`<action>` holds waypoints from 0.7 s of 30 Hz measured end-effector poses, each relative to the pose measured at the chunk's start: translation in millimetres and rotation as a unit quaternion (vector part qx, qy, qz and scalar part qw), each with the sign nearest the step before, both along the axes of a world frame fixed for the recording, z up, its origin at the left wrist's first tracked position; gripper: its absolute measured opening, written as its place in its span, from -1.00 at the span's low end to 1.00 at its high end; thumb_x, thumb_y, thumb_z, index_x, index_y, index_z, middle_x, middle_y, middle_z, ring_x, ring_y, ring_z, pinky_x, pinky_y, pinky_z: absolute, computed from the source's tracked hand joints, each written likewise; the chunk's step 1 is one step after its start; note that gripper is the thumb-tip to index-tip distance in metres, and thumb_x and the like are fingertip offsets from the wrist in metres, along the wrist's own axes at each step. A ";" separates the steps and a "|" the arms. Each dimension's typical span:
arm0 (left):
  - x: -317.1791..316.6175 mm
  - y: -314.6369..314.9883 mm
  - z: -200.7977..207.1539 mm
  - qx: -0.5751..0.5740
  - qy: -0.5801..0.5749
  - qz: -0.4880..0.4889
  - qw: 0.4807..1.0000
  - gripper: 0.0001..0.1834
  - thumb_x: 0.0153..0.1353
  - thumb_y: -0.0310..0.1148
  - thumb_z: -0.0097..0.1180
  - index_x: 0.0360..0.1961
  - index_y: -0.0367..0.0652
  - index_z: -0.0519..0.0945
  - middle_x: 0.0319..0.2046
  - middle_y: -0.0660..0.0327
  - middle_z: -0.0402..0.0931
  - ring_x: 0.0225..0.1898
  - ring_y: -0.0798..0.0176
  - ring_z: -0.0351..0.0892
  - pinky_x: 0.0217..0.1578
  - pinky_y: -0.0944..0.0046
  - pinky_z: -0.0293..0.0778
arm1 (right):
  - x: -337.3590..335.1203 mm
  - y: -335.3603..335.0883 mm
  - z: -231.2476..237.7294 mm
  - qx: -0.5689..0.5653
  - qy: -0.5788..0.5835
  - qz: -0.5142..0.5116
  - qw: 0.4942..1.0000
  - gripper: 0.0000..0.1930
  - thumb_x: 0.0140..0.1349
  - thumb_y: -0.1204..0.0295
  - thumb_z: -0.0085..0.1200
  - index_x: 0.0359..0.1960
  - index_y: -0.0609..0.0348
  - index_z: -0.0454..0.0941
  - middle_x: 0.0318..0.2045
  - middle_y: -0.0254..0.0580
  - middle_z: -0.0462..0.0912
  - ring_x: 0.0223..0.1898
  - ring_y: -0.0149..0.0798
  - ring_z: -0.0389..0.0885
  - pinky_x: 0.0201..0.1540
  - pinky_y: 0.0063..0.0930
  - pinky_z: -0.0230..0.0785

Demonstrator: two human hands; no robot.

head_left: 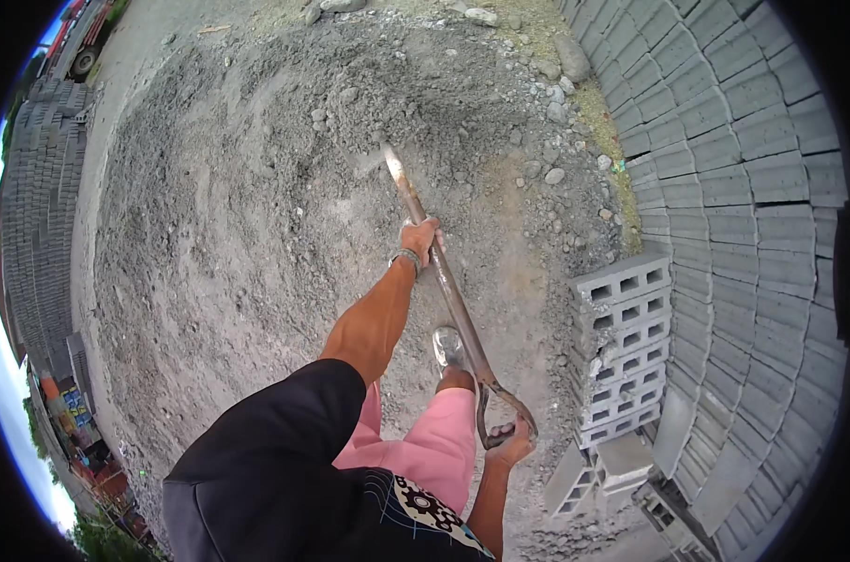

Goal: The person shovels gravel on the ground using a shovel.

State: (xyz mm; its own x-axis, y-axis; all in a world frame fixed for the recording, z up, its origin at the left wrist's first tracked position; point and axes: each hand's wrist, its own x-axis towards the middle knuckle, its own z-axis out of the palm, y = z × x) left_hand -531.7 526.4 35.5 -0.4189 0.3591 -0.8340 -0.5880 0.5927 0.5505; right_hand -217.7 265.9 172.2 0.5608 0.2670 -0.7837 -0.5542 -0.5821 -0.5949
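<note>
Shovel (pixel 448 290) held in both hands, its tip in the gravel (pixel 256 187).
Left hand (pixel 419 239) closed around the shaft; right hand (pixel 511 442) closed on the D-grip.

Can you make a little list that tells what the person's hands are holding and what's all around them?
left hand: grips the shaft of the shovel, partway down
right hand: holds the loop handle at the shovel's top
shovel blade: tip sunk in the grey gravel pile
right side: stacked hollow concrete blocks
clothes: pink shorts, dark shirt
</note>
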 end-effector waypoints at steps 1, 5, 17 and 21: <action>2.3 -4.9 18.1 0.025 -0.009 0.015 1.000 -0.85 0.16 -0.37 0.10 -0.40 -0.24 0.47 -0.61 0.18 0.45 -0.66 0.23 0.46 -0.64 0.17 0.51 | 15.5 0.7 14.7 0.020 -0.004 0.022 1.000 -0.90 0.14 0.46 0.11 -0.45 0.19 0.46 -0.74 -0.34 0.31 -0.78 -0.39 0.26 -0.76 -0.51 0.17; 33.9 -28.6 84.7 0.056 -0.056 0.064 0.995 -0.83 0.17 -0.35 0.12 -0.38 -0.24 0.47 -0.57 0.16 0.45 -0.63 0.20 0.48 -0.59 0.13 0.55 | 65.5 20.6 88.9 0.066 -0.031 0.083 0.994 -0.92 0.13 0.47 0.12 -0.40 0.15 0.49 -0.73 -0.36 0.32 -0.79 -0.39 0.27 -0.76 -0.53 0.16; 132.9 -300.1 94.3 0.052 -0.189 0.363 0.911 -0.86 0.18 -0.41 0.09 -0.36 -0.25 0.42 -0.57 0.17 0.42 -0.63 0.20 0.47 -0.62 0.09 0.52 | 177.9 -49.3 189.5 0.093 -0.185 0.408 0.889 -0.90 0.17 0.45 0.10 -0.35 0.22 0.55 -0.76 -0.41 0.31 -0.80 -0.47 0.25 -0.78 -0.54 0.12; 140.3 -489.1 75.7 0.093 -0.218 0.518 0.822 -0.84 0.19 -0.40 0.10 -0.30 -0.22 0.41 -0.55 0.19 0.43 -0.61 0.23 0.47 -0.59 0.09 0.53 | 168.1 -109.1 178.8 0.095 -0.168 0.549 0.813 -0.90 0.17 0.45 0.09 -0.34 0.22 0.56 -0.78 -0.41 0.31 -0.81 -0.47 0.25 -0.78 -0.55 0.12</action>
